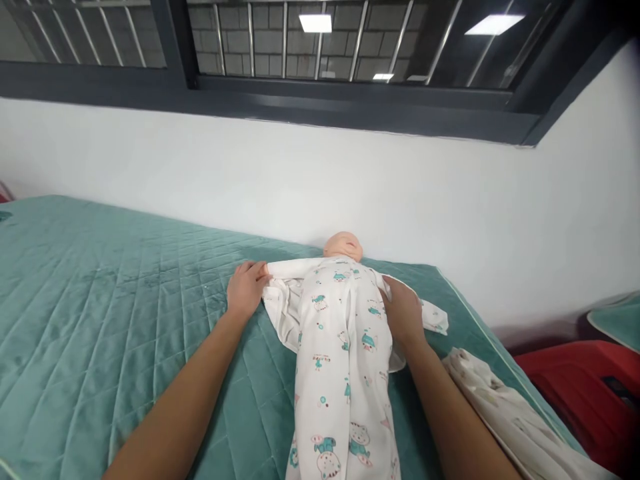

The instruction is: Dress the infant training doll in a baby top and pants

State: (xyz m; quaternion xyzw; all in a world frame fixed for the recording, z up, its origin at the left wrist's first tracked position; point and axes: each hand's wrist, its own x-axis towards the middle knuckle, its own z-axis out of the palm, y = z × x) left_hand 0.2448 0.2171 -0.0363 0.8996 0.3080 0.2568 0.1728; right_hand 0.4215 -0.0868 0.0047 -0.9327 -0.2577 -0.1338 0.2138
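Note:
A baby doll (343, 246) lies on its back on a green quilted mat, its head by the wall. White baby clothes (345, 340) printed with teal and pink animals cover its body and stretch toward me. On the left, one plain white sleeve (293, 268) reaches out sideways, and my left hand (247, 288) is closed around its end, where the doll's hand seems to be. My right hand (403, 308) grips the cloth at the doll's other side, its fingertips partly hidden by the fabric. A printed sleeve (434, 317) lies beyond that hand.
The green quilted mat (150, 320) meets a white wall (225, 173) under a dark-framed window with bars. Crumpled white cloth (505, 407) lies along the mat's right edge. Beyond that edge is a red plastic object (575, 380).

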